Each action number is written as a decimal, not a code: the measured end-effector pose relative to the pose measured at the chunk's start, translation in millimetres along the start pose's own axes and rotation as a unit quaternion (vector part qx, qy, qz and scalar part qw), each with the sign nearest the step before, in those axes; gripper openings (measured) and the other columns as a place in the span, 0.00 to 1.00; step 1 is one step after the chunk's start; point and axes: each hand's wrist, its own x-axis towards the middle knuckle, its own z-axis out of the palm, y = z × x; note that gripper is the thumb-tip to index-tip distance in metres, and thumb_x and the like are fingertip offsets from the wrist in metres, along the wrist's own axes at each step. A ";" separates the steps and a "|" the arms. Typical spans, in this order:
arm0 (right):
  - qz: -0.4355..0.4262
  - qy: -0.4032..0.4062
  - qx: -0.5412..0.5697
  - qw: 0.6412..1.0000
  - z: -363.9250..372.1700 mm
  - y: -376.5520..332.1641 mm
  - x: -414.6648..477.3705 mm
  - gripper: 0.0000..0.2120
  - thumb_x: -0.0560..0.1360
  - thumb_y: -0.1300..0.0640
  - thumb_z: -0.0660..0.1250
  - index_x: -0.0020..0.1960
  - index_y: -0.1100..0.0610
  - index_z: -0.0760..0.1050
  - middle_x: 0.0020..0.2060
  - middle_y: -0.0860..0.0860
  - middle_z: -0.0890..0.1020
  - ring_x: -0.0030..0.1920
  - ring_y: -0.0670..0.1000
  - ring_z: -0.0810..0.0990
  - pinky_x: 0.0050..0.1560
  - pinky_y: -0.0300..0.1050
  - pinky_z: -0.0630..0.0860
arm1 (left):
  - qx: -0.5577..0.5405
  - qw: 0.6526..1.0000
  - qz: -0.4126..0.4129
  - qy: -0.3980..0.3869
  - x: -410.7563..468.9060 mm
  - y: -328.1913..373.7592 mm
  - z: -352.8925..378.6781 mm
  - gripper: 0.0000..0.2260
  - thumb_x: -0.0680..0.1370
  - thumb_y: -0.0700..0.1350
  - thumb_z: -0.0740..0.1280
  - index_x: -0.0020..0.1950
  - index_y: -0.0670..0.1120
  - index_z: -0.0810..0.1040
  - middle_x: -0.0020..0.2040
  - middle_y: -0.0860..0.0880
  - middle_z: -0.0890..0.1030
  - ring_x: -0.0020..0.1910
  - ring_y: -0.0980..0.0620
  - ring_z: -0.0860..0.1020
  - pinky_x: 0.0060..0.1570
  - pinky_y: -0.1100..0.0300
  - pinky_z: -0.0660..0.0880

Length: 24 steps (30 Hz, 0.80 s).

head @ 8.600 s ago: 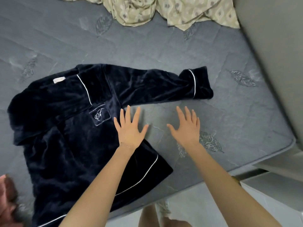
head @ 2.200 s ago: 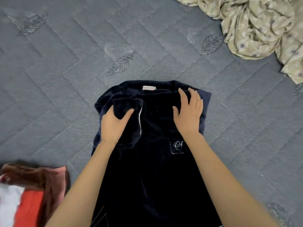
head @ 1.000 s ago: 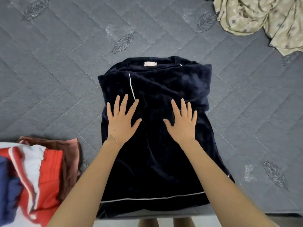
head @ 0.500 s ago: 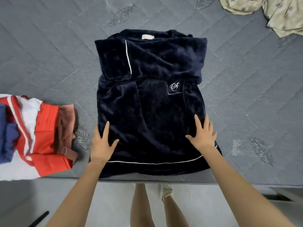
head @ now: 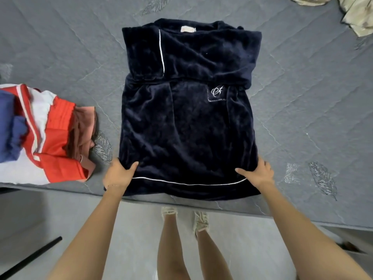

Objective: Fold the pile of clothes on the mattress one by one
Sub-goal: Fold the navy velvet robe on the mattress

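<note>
A navy velvet top [head: 187, 126] lies flat near the front edge of the grey mattress [head: 302, 98], with its sleeves folded across the chest. Our left hand [head: 118, 175] pinches its lower left corner, thumb on top and fingers tucked beneath. Our right hand [head: 258, 173] pinches the lower right corner the same way. A red, white and blue clothes pile [head: 40, 134] sits to its left.

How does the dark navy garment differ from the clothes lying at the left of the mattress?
The navy garment is one dark colour with white piping; the clothes pile mixes red, white, blue and brownish pink. The navy garment lies spread flat; the clothes pile is bunched. The left hand and right hand grip the navy garment's lower corners; no hand touches the clothes pile. Both rest on the grey mattress.
</note>
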 end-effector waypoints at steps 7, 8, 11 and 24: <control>0.016 -0.180 0.258 0.949 -9.0 17.5 -20.1 0.31 0.69 0.60 0.77 0.68 0.52 0.67 0.58 0.49 0.78 0.51 0.47 0.77 0.55 0.42 0.69 | -0.211 0.971 -0.106 -0.034 -15.2 -28.2 4.1 0.21 0.72 0.46 0.75 0.60 0.38 0.75 0.58 0.39 0.80 0.57 0.40 0.78 0.61 0.47 0.73; 0.020 -0.196 0.241 0.950 -6.7 19.4 -23.0 0.28 0.69 0.61 0.76 0.66 0.53 0.70 0.55 0.49 0.80 0.49 0.45 0.78 0.54 0.42 0.69 | -0.224 0.968 -0.108 -0.038 -21.5 -28.5 6.4 0.20 0.73 0.45 0.75 0.60 0.38 0.75 0.57 0.39 0.80 0.57 0.40 0.78 0.60 0.46 0.73; 0.026 -0.180 0.267 0.946 -0.1 8.5 -31.2 0.22 0.68 0.61 0.77 0.61 0.57 0.75 0.52 0.52 0.83 0.49 0.49 0.80 0.51 0.42 0.72 | -0.254 0.966 -0.056 -0.014 -38.2 -8.7 13.3 0.15 0.75 0.43 0.72 0.57 0.39 0.74 0.52 0.42 0.80 0.54 0.41 0.79 0.57 0.49 0.74; -0.013 -0.093 0.582 0.808 -77.6 -183.5 -31.3 0.12 0.71 0.53 0.74 0.52 0.55 0.79 0.48 0.52 0.84 0.51 0.53 0.82 0.52 0.47 0.79 | -0.590 0.801 0.077 -0.073 -23.9 197.9 -57.2 0.28 0.71 0.54 0.75 0.68 0.47 0.71 0.62 0.47 0.79 0.59 0.49 0.79 0.58 0.50 0.77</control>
